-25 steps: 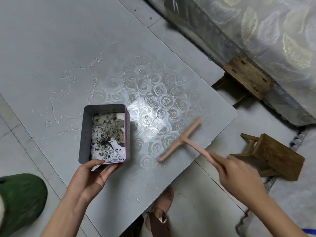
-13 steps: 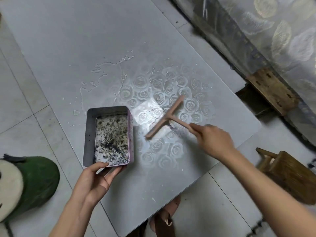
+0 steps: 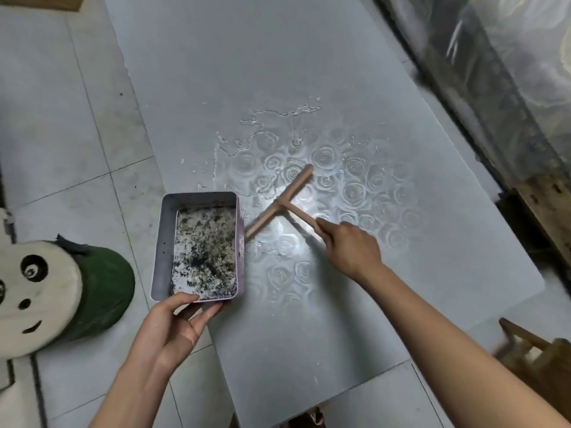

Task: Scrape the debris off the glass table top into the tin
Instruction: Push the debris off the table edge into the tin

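Scraper (image 3: pixel 279 208), T-shaped, pale wood, has moved left across the grey glass bench (image 3: pixel 278 57) since half a second ago. The near-left end of its crossbar now lies just beside the right wall of the rectangular grey metal tin (image 3: pixel 165 242); before, there was a clear gap. The view has swung too: the green round stool with a panda face (image 3: pixel 102 288) shows more fully at near left.

The tin has kept its place at the bench's left edge and lies across that edge as seen from above. Whether it rests on the glass cannot be told. Speckled black and pale debris (image 3: pixel 204 251) covers its floor. Thin water streaks (image 3: pixel 272 114) sit on the glass beyond the scraper, with a reflected rose pattern (image 3: pixel 355 193) around it.

Left hand (image 3: pixel 173 327) is unchanged. Its grip pinches the tin's near short wall, thumb on top of the rim and fingers against the outside, with the forearm coming in from near left. Right hand (image 3: pixel 350 247) is back up, its grip curled round the scraper's handle, and its forearm runs in from near right over the bench. A brown wooden stool (image 3: pixel 543 356), blurred, stands on the floor at near right.
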`<action>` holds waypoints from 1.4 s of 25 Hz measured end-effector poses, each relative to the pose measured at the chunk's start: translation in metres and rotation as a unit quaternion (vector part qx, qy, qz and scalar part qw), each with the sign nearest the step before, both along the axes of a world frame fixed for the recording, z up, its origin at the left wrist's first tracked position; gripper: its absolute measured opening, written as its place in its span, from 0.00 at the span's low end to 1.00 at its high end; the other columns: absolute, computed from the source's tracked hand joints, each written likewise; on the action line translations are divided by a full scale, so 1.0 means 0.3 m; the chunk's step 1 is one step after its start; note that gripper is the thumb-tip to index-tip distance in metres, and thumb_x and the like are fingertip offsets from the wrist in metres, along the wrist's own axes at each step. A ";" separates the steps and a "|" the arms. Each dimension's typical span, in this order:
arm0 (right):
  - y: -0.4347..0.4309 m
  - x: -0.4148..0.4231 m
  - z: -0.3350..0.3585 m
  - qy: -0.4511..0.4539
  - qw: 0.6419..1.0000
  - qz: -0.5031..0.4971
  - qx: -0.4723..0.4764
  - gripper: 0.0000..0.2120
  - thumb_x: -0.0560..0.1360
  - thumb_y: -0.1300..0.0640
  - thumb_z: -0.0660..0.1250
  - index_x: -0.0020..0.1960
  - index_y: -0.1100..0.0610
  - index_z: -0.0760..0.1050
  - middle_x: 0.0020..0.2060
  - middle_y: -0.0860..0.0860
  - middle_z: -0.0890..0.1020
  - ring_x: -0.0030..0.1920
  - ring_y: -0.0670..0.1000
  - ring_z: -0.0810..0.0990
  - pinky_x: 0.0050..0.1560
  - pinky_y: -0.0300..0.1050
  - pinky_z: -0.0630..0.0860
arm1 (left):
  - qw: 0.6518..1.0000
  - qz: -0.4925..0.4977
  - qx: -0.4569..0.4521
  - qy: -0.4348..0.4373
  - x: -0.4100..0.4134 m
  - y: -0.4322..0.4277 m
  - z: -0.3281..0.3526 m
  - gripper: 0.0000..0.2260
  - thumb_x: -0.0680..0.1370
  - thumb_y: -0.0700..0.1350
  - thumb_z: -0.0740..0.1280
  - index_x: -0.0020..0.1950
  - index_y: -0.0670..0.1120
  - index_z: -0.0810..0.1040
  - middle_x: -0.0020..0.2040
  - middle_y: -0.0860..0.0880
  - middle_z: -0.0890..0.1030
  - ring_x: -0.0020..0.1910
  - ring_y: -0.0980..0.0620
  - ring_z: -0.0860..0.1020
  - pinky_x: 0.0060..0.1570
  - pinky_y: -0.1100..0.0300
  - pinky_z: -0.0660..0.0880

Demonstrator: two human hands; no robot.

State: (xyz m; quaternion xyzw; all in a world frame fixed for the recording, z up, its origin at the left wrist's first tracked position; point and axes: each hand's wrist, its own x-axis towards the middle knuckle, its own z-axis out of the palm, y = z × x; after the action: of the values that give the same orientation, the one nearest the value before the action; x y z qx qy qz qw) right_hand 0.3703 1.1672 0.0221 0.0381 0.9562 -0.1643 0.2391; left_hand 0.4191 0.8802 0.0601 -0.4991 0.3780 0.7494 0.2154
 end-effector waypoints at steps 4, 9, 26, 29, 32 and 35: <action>0.029 0.049 0.096 0.040 0.996 -0.051 0.054 0.15 0.79 0.45 0.53 0.64 0.40 0.70 0.42 0.52 0.77 0.46 0.59 0.79 0.39 0.48 0.70 | 1.000 0.012 0.010 -0.009 -0.040 -0.108 0.007 0.30 0.64 0.31 0.60 0.68 0.37 0.70 0.63 0.32 0.74 0.50 0.29 0.78 0.45 0.45 0.79; -0.059 0.339 0.156 -0.047 0.988 -0.092 0.114 0.16 0.79 0.44 0.50 0.66 0.37 0.65 0.36 0.46 0.70 0.41 0.54 0.81 0.35 0.46 0.68 | 1.000 0.020 0.018 -0.015 -0.082 -0.223 -0.002 0.30 0.65 0.32 0.61 0.68 0.38 0.70 0.63 0.32 0.74 0.49 0.28 0.78 0.45 0.45 0.79; -0.369 0.122 0.060 0.002 0.994 -0.090 0.065 0.17 0.81 0.52 0.52 0.68 0.42 0.65 0.39 0.50 0.70 0.43 0.58 0.80 0.36 0.46 0.67 | 0.998 0.059 0.029 -0.006 -0.146 -0.388 -0.052 0.16 0.67 0.32 0.61 0.54 0.36 0.75 0.45 0.31 0.82 0.45 0.27 0.80 0.45 0.49 0.80; -0.345 0.009 0.044 0.014 0.997 -0.065 0.040 0.16 0.81 0.48 0.50 0.65 0.43 0.69 0.43 0.53 0.76 0.45 0.59 0.79 0.37 0.46 0.66 | 0.996 0.083 0.017 -0.012 -0.134 -0.377 -0.047 0.11 0.73 0.32 0.58 0.53 0.36 0.74 0.46 0.31 0.81 0.49 0.27 0.79 0.45 0.48 0.80; -0.230 -0.024 0.093 0.014 1.000 -0.015 0.008 0.16 0.80 0.43 0.50 0.64 0.38 0.69 0.45 0.51 0.78 0.48 0.57 0.79 0.40 0.48 0.70 | 0.992 0.123 0.007 -0.022 -0.134 -0.361 -0.052 0.06 0.76 0.32 0.57 0.49 0.37 0.73 0.57 0.30 0.76 0.58 0.26 0.74 0.55 0.50 0.78; -0.056 -0.067 0.143 0.010 0.999 0.032 0.030 0.16 0.78 0.37 0.52 0.65 0.33 0.67 0.50 0.46 0.80 0.53 0.54 0.79 0.46 0.48 0.74 | 0.987 0.162 -0.004 -0.018 -0.167 -0.366 -0.069 0.05 0.78 0.33 0.57 0.46 0.38 0.71 0.65 0.30 0.71 0.64 0.28 0.70 0.67 0.48 0.69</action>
State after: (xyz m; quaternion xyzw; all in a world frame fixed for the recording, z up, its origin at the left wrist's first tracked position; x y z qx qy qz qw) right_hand 0.3501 1.1503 0.0651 0.0128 0.9636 -0.1285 0.2339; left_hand 0.3689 0.7704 0.0393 -0.5678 0.2914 0.7639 0.0954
